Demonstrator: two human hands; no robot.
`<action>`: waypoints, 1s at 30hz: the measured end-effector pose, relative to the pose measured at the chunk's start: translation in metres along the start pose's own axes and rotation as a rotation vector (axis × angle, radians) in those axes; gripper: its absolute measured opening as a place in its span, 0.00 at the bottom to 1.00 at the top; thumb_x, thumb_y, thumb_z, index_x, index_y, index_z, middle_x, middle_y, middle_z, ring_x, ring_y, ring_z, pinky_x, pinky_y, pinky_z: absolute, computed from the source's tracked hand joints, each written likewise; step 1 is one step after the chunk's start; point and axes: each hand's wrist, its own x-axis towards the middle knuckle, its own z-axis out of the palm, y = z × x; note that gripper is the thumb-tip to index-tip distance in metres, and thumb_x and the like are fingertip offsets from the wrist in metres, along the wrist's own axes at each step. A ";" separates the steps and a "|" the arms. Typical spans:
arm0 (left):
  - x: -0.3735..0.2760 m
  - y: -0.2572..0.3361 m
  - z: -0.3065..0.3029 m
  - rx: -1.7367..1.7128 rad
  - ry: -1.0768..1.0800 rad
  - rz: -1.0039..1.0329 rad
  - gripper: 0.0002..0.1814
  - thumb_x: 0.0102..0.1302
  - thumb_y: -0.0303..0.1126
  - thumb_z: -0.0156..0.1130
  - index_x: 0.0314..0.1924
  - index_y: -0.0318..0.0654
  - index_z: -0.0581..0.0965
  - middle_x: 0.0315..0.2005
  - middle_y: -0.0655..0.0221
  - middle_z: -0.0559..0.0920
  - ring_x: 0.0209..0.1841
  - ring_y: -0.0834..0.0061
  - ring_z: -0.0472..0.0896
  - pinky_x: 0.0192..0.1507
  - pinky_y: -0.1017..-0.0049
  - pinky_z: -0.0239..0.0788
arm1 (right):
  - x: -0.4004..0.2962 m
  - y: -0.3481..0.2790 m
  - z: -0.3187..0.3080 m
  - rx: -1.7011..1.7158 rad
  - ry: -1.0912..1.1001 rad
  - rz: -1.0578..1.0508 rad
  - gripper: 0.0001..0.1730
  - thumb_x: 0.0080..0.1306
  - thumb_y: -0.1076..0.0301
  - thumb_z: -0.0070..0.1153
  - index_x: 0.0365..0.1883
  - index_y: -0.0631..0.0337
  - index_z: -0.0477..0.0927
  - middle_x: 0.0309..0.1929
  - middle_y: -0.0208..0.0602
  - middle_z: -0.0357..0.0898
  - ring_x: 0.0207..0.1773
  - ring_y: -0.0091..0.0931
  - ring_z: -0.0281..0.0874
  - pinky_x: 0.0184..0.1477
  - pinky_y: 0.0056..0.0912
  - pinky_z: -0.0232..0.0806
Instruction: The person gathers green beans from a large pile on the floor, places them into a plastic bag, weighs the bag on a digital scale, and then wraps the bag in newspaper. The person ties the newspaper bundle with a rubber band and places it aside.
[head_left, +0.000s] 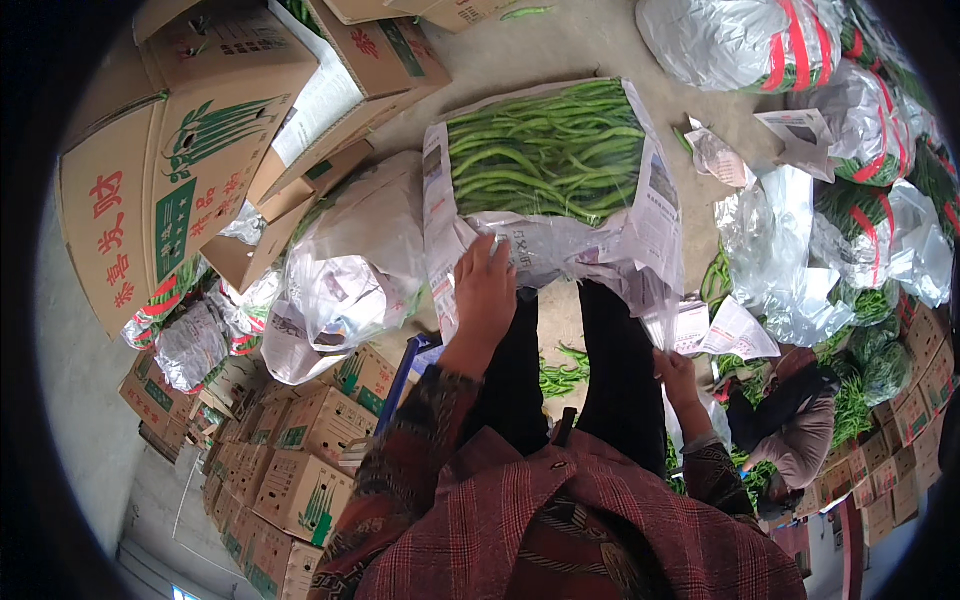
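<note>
A bundle of long green peppers (547, 150) lies before me under clear plastic film, with printed newspaper sheets (656, 195) around its sides. My left hand (487, 281) rests with spread fingers on the newspaper and film at the bundle's near edge. On the right, my right hand (675, 367) pinches the gathered corner of the clear plastic bag (664, 326), which stretches down from the bundle. Close by on the left stands another plastic bag with newspaper inside (360, 277).
Open cardboard boxes (142, 195) stand at the left, stacked boxes (307, 480) below them. Bundles tied with red tape (802, 45), loose plastic bags (795, 262) and newspaper sheets (739, 330) lie at the right. A co-worker (795, 442) bends over green peppers at lower right.
</note>
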 end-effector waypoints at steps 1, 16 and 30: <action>0.012 0.000 0.011 0.054 -0.035 0.020 0.29 0.61 0.32 0.62 0.64 0.44 0.68 0.63 0.56 0.66 0.65 0.52 0.65 0.63 0.53 0.57 | 0.001 -0.006 -0.002 0.039 -0.002 0.033 0.22 0.68 0.55 0.59 0.19 0.59 0.74 0.16 0.24 0.69 0.20 0.16 0.64 0.25 0.24 0.58; 0.043 -0.002 0.053 0.080 0.023 0.265 0.24 0.57 0.26 0.61 0.56 0.42 0.76 0.60 0.59 0.69 0.63 0.54 0.66 0.62 0.54 0.57 | 0.033 -0.196 0.055 -0.416 0.321 -0.904 0.22 0.57 0.77 0.61 0.52 0.60 0.77 0.55 0.47 0.75 0.58 0.43 0.72 0.60 0.42 0.65; 0.058 0.058 0.100 0.054 -0.007 0.135 0.19 0.54 0.36 0.68 0.43 0.40 0.73 0.41 0.63 0.74 0.48 0.58 0.73 0.46 0.59 0.64 | 0.127 -0.127 0.107 0.904 -0.150 -0.259 0.21 0.64 0.77 0.53 0.57 0.59 0.75 0.46 0.41 0.81 0.49 0.29 0.79 0.50 0.32 0.73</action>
